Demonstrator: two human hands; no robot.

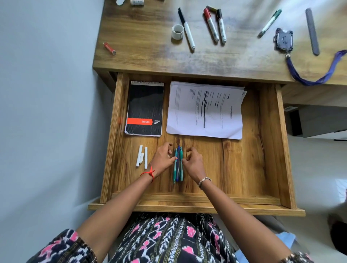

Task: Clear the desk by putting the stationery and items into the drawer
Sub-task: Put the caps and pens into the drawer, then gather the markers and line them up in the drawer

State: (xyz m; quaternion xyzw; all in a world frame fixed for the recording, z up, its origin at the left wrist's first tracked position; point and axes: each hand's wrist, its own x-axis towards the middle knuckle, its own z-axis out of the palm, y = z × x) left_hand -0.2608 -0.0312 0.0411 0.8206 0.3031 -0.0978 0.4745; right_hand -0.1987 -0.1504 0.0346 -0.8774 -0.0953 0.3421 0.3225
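Note:
The wooden drawer is pulled out below the desk. Three teal and blue pens lie side by side on its floor. My left hand touches them from the left and my right hand from the right, fingertips pinching the bundle together. Also in the drawer are a black spiral pad, a stack of printed papers and white chalk sticks. On the desk lie markers, a black-capped marker, a green pen, a tape roll and a red lighter.
A badge holder with a purple lanyard and a grey nail file lie at the desk's right. Small white items sit at the far edge. A grey wall runs along the left. The drawer's right half shows bare wood.

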